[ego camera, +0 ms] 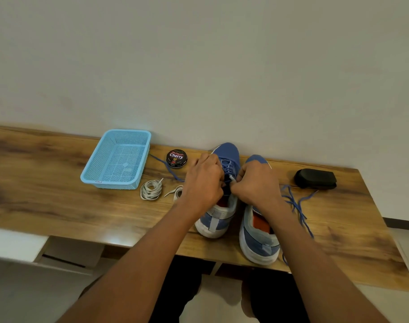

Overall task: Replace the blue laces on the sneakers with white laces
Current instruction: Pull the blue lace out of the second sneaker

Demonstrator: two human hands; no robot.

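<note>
left sneaker [224,180], frame centre, blue lace [228,165] still threaded; both hands meet over its eyelets. left hand [203,183] and right hand [257,183] curl, apparently pinching lace. pull evenly, one eyelet at a time. right sneaker [259,234] beside; loose lace [296,206] right; white laces [151,189] left.

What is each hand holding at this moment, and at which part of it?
Both the left hand and right hand pinch the blue lace over the left sneaker's eyelets; the exact grip point is hidden by the fingers.

Soft even indoor light, wide-angle edge bowing, slight blur, faint table [59,206] glare
</note>
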